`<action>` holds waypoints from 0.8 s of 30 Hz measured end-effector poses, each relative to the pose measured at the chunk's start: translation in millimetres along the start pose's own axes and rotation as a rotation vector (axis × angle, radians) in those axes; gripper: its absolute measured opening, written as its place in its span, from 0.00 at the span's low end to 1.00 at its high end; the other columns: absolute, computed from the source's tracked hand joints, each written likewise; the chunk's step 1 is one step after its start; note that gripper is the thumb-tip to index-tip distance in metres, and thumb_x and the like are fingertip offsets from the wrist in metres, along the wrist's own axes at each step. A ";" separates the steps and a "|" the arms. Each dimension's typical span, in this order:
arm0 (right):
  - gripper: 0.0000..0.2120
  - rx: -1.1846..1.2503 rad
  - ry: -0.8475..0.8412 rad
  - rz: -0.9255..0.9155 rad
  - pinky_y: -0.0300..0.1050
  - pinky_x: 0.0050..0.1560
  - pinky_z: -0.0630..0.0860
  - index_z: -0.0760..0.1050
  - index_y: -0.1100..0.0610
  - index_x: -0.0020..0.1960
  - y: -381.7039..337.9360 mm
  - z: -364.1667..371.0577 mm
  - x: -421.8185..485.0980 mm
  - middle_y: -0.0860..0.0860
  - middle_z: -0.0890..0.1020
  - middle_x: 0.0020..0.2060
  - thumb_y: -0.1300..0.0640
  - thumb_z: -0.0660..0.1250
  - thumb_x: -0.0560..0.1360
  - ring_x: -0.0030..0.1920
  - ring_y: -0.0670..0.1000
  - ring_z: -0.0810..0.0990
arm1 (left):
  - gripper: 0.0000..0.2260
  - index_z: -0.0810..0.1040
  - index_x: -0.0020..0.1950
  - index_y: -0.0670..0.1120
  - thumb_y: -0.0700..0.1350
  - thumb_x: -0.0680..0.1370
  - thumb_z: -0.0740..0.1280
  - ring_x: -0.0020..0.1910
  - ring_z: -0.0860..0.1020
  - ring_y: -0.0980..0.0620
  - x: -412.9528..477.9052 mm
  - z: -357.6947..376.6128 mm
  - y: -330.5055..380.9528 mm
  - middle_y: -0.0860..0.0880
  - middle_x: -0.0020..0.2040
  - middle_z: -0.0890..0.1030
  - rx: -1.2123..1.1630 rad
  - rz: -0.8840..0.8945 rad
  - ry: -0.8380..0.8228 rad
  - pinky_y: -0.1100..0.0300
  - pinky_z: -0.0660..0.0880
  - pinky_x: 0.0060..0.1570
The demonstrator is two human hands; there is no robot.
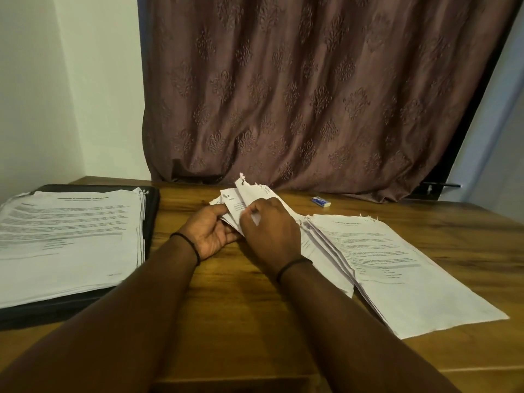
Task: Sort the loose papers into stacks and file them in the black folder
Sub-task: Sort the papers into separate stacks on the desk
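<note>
At the far left, a black folder (151, 219) is lying flat on the wooden table (241, 307), and a thick stack of printed sheets (71, 236) is resting on it, covering all but the folder's right and near edges. A pale wall (56, 80) is rising behind it.

Toward the middle, the left hand (209, 231) is lying palm up just above the tabletop, its fingers curling under a bent bundle of papers (241, 198) and its thumb pressing on top. A dark band (188, 248) is circling that wrist. The bundle is arching up between the two hands, its ragged top corners pointing toward the curtain.

The right hand (269, 231) is coming over the bundle with its back to the camera, fingers curled down onto the near edge of the sheets (it appears to be pinching a few of them, though the knuckles are hiding the fingertips). A second dark band (292, 266) is sitting on this wrist. Both forearms are filling the lower part of the view and blocking the table's near edge.

Just right of that hand, a fanned pile of papers (397, 265) is lying slanted on the table, its left edge touching the bundle. Behind it, well apart, a small blue-and-white block (321, 201) is sitting near the table's back edge. A brown patterned curtain (312, 95) is hanging across the background.
</note>
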State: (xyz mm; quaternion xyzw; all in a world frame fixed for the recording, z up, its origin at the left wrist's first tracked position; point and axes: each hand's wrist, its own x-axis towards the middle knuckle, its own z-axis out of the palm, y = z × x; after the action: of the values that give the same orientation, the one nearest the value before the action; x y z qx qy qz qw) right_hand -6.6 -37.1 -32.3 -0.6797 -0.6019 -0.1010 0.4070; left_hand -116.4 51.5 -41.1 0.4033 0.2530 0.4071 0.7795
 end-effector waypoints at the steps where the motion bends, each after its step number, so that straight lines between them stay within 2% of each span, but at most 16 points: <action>1: 0.12 -0.006 -0.009 -0.008 0.46 0.47 0.76 0.78 0.48 0.52 -0.4 1.3 -0.3 0.47 0.78 0.52 0.42 0.61 0.77 0.48 0.47 0.77 | 0.13 0.78 0.63 0.42 0.39 0.81 0.59 0.47 0.84 0.45 -0.3 0.3 0.2 0.41 0.55 0.83 0.001 0.004 -0.009 0.48 0.81 0.48; 3: 0.16 -0.037 -0.029 -0.009 0.48 0.48 0.78 0.77 0.47 0.52 -1.7 4.1 -0.6 0.46 0.78 0.52 0.37 0.62 0.75 0.48 0.47 0.77 | 0.13 0.79 0.62 0.42 0.39 0.80 0.61 0.47 0.84 0.46 -0.8 0.1 0.7 0.42 0.55 0.84 -0.007 0.011 -0.028 0.50 0.80 0.49; 5: 0.17 -0.057 -0.027 -0.010 0.48 0.48 0.78 0.77 0.47 0.53 -2.4 5.0 -0.6 0.46 0.79 0.52 0.36 0.62 0.74 0.49 0.47 0.77 | 0.12 0.79 0.61 0.42 0.41 0.80 0.62 0.46 0.84 0.47 -2.2 -0.2 1.7 0.42 0.54 0.84 -0.021 0.005 -0.039 0.51 0.80 0.49; 8: 0.13 -0.070 -0.010 -0.014 0.45 0.46 0.77 0.78 0.49 0.54 -0.6 3.0 0.3 0.47 0.80 0.52 0.42 0.62 0.78 0.48 0.47 0.77 | 0.12 0.78 0.63 0.43 0.42 0.80 0.62 0.48 0.84 0.46 -3.5 -1.1 2.9 0.42 0.56 0.83 -0.016 -0.013 -0.029 0.49 0.83 0.45; 11: 0.13 -0.085 0.040 0.014 0.46 0.47 0.76 0.78 0.52 0.53 1.6 2.9 2.6 0.50 0.81 0.49 0.47 0.58 0.81 0.47 0.48 0.77 | 0.13 0.75 0.64 0.42 0.40 0.80 0.61 0.52 0.83 0.44 -4.6 -0.1 3.1 0.41 0.57 0.83 -0.041 -0.025 0.001 0.46 0.82 0.47; 14: 0.14 -0.031 0.093 0.072 0.41 0.50 0.74 0.79 0.54 0.56 3.1 0.8 4.6 0.51 0.82 0.52 0.49 0.59 0.82 0.50 0.48 0.78 | 0.15 0.74 0.65 0.41 0.35 0.79 0.60 0.54 0.82 0.42 -5.6 1.7 2.5 0.39 0.57 0.82 -0.034 -0.023 0.019 0.44 0.80 0.49; 19: 0.15 0.058 0.165 0.152 0.37 0.47 0.67 0.80 0.57 0.57 5.8 -4.3 7.6 0.53 0.83 0.53 0.50 0.60 0.81 0.51 0.50 0.78 | 0.22 0.71 0.70 0.41 0.29 0.77 0.58 0.57 0.81 0.39 -5.5 3.5 0.7 0.39 0.59 0.81 0.010 0.017 0.049 0.41 0.80 0.52; 24: 0.13 0.204 0.247 0.231 0.37 0.47 0.67 0.83 0.58 0.54 9.2 -2.8 10.4 0.53 0.84 0.51 0.51 0.63 0.80 0.48 0.49 0.78 | 0.35 0.60 0.76 0.57 0.27 0.77 0.60 0.54 0.81 0.42 -3.5 8.2 -1.6 0.46 0.62 0.78 0.184 0.248 0.207 0.44 0.81 0.48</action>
State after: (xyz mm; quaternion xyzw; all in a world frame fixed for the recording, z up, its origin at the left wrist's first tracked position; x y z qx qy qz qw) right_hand 5.2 -30.8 -27.9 -0.6821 -0.4724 -0.0745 0.5532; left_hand -111.7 44.5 -37.7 0.4572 0.3163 0.5144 0.6529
